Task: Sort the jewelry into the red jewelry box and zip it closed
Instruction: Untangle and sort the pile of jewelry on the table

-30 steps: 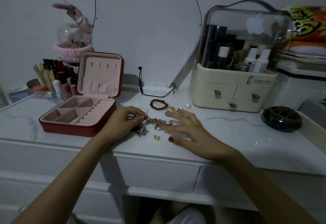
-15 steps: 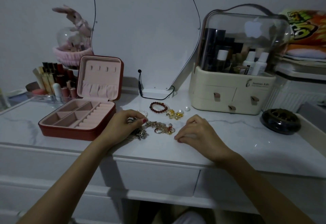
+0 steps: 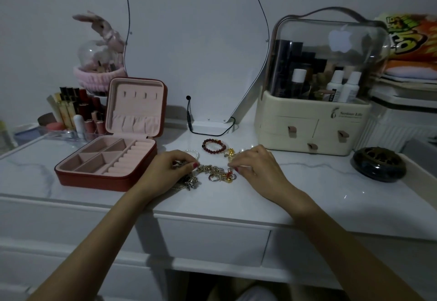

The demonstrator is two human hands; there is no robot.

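Note:
The red jewelry box lies open on the left of the white marble top, its pink lid upright and its compartments holding nothing. A tangled chain with rings and charms lies in the middle. My left hand pinches its left end, fingers closed. The fingertips of my right hand are pinched together at its right end. Behind the hands lie a dark red bead bracelet, a pearl bracelet and a small gold piece. More jewelry lies partly hidden under my left hand.
A cream cosmetics organiser with a clear dome stands at the back right. A black round dish sits right of it. Lipsticks stand behind the box at the left. A mirror with a black cable leans on the wall.
My right hand went from spread flat over the pile to curled, then moved up to pinch the chain's right end. My left hand stayed on the left end.

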